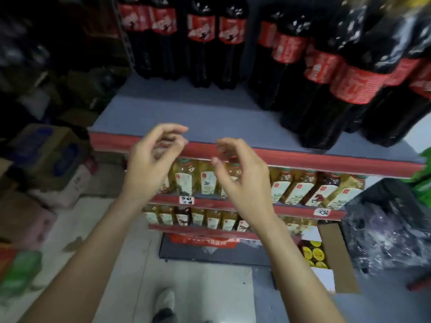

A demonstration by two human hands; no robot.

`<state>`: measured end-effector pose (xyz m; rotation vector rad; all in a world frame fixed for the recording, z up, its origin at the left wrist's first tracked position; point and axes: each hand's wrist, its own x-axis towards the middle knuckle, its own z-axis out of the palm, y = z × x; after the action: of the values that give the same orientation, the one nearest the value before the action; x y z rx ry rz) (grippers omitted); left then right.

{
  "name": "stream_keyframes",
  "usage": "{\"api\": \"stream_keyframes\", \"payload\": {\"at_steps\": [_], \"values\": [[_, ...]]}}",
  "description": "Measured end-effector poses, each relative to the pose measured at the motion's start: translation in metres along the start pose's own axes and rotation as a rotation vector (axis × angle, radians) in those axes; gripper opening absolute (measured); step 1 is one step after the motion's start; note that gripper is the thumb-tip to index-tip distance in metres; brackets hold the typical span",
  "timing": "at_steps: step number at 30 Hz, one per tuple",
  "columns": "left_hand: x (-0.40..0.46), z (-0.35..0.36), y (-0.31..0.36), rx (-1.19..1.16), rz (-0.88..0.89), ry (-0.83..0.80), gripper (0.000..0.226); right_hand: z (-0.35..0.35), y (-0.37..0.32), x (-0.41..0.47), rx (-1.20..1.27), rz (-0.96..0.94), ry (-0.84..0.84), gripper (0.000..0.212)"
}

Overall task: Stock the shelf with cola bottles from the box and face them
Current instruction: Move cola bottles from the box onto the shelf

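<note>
Showing the head view: both hands hover empty before the red front edge of the grey top shelf (186, 113), left hand (151, 164) and right hand (240, 180) with fingers loosely curled, holding nothing. Dark plastic cola bottles with red labels (289, 73) stand on the shelf: four at the back left in two pairs, and a tighter group at the right, at least six, blurred beyond exact count. A bare front-left area awaits stock. An open brown cardboard box (335, 257) lies on the floor at lower right; yellow caps show inside, so whether it is the cola box cannot be told. Judged best: fetch bottles two at a time, set them upright, labels forward.
</note>
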<state>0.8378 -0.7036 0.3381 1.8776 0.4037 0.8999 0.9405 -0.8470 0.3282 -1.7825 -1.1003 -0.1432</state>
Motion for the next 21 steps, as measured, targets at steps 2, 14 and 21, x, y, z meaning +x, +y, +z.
{"api": "stream_keyframes", "payload": {"at_steps": [2, 14, 21], "values": [[-0.029, -0.035, -0.028, 0.057, -0.085, 0.137, 0.015, 0.039, -0.005, -0.007, -0.008, -0.032, -0.069, 0.025], [-0.161, -0.274, -0.188, 0.614, -0.621, 0.367, 0.019, 0.322, -0.069, -0.023, -0.076, -0.109, -0.675, 0.035], [-0.180, -0.428, -0.245, 0.570, -0.777, 0.568, 0.017, 0.494, -0.122, -0.003, 0.007, -0.043, -0.911, 0.037]]}}
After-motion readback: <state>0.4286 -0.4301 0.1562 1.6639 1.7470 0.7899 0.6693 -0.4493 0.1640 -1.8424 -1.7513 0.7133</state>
